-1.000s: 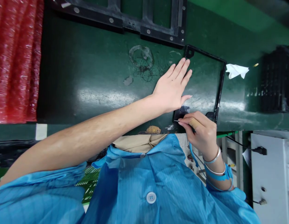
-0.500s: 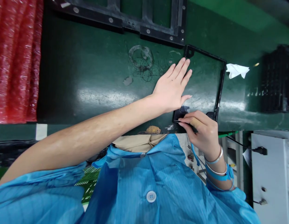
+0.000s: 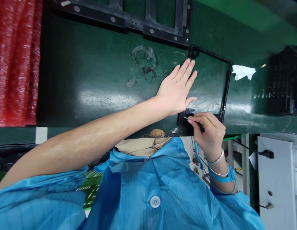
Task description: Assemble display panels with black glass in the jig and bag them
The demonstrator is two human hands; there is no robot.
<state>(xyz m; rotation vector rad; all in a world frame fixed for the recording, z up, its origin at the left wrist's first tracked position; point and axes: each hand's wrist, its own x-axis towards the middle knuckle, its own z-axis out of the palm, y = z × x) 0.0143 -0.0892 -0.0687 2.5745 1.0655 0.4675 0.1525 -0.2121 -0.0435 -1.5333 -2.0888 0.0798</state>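
Observation:
A thin black rectangular frame (image 3: 228,83) lies on the green bench. My left hand (image 3: 174,91) rests flat over its left side, fingers stretched out and slightly spread toward the upper left corner. My right hand (image 3: 209,129) is closed in a pinch at the frame's near edge. From between its thumb and fingers sticks the tip of a small thin metal tool (image 3: 186,118), over the frame's near left corner (image 3: 182,120). Most of that tool is hidden by the fingers, so its kind does not show.
Beyond the frame lies a large black fixture (image 3: 134,25) with round metal studs. Red bubble wrap (image 3: 16,64) hangs at the left. White crumpled paper (image 3: 243,72) sits to the right, with a dark rack (image 3: 286,81) farther over. A blue wrist strap (image 3: 231,175) circles my right wrist.
My right hand has shifted slightly right and up, and the tool's tip has lifted away from the frame's near edge. The left hand stays in place.

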